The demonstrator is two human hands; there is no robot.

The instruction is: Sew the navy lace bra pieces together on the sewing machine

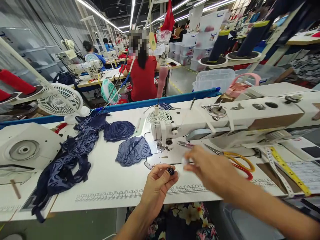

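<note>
My left hand (160,181) is closed, pinching a small dark bobbin (170,171) between thumb and fingers above the table's front part. To its right, my right hand (207,166) is blurred by motion. Its fingertips are pinched around a small whitish thing (185,161), too smeared to name. Just beyond both hands stands the sewing machine (160,133), its needle area lit. A navy lace cup piece (133,151) lies left of the needle, and a second navy lace piece (119,130) rests behind it.
Orange-handled scissors (240,161) and a yellow measuring tape (290,170) lie on the right. A heap of navy lace pieces (75,160) spreads on the left. A printed ruler (110,195) runs along the front. A person in red (143,76) sits ahead; a white fan (60,100) stands left.
</note>
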